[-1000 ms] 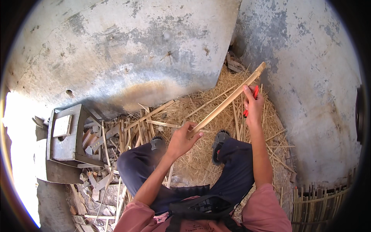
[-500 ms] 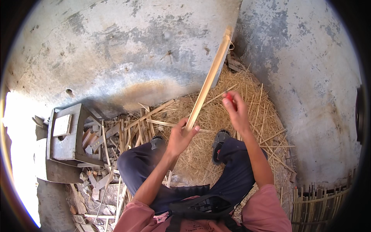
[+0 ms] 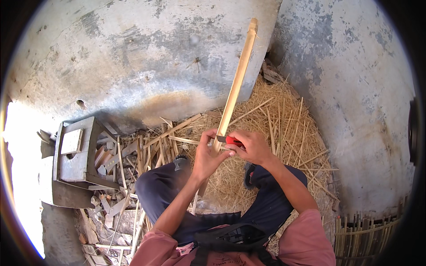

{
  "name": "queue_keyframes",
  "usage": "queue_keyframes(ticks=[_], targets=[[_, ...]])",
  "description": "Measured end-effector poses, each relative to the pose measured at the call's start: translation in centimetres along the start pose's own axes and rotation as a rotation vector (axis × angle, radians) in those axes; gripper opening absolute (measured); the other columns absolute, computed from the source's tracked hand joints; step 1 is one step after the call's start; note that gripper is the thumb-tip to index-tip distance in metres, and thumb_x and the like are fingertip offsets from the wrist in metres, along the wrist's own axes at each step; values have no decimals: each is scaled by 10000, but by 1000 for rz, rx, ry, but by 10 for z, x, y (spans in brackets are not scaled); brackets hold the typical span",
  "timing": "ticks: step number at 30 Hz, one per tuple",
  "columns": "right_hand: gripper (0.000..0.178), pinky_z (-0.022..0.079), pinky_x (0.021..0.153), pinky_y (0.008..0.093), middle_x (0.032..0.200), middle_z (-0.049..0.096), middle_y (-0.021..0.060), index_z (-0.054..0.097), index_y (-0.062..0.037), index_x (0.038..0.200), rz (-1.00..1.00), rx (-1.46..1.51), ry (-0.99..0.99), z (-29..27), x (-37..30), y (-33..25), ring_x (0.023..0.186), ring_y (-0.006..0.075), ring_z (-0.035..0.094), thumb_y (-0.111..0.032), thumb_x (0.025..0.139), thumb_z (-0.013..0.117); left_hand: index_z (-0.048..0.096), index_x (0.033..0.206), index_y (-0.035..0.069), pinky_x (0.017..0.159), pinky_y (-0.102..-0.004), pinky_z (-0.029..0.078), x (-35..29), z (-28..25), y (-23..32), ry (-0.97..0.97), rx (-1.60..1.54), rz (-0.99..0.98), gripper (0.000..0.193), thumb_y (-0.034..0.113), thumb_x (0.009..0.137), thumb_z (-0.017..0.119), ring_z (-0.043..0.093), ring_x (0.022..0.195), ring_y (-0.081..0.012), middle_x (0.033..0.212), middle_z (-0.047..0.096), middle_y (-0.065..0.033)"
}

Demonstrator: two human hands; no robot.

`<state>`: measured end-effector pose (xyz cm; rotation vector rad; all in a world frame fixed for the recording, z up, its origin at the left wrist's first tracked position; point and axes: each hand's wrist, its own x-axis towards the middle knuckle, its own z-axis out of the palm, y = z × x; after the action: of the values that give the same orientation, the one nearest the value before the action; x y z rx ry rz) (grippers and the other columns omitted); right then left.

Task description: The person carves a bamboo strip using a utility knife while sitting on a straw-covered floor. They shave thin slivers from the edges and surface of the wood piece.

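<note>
Two weathered grey-white walls take up most of the view, one wall (image 3: 155,66) spreading toward eleven o'clock and the other wall (image 3: 350,88) toward two. Below them a heap of straw-coloured shavings (image 3: 293,146) spreads from the centre out toward three o'clock, loose sticks lying on it. The person's pink shirt (image 3: 306,239) fills six o'clock, and dark blue trousers (image 3: 162,193) with bent knees reach up from it on both sides. At nine o'clock a grey wooden box (image 3: 86,164) stands among rubble and offcuts; at four o'clock is a fence-like row of upright sticks (image 3: 368,239). Across the shirt lies a black harness (image 3: 230,235).

A long pale wooden strip (image 3: 237,84) runs from the hands near the centre toward one o'clock, its far end raised in front of the wall. The left hand (image 3: 207,159) grasps its near end, fingers and thumb closed around it. The right hand (image 3: 254,148), just beside on the three o'clock side, is clenched on a red-handled knife (image 3: 234,142), whose dark blade (image 3: 221,138) points to nine o'clock and lies across the strip; how deep it bites cannot be told. Smallest is dark lettering (image 3: 226,260) printed on the shirt front at six o'clock, partly covered by the harness.
</note>
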<state>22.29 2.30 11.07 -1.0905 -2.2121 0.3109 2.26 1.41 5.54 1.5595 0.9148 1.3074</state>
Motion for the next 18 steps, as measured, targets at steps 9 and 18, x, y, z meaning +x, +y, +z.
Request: queue_keyframes(ticks=[9, 18], targets=[[291, 570, 643, 409, 966, 761, 68, 723, -103, 1102, -9, 42, 23, 5, -2, 4, 767, 301, 741, -226, 846, 787, 469, 1393, 30, 757, -206, 607, 1, 4, 5, 27, -78, -47, 695, 1, 836, 883, 633, 1094, -110, 1259, 560, -87], [280, 566, 634, 395, 919, 767, 100, 757, -73, 1074, 46, 34, 92, 5, 1, -8, 749, 307, 740, -259, 871, 808, 523, 1296, 22, 756, -205, 589, -2, 8, -5, 108, -143, -69, 577, 1, 842, 879, 616, 1148, -119, 1242, 615, -80]])
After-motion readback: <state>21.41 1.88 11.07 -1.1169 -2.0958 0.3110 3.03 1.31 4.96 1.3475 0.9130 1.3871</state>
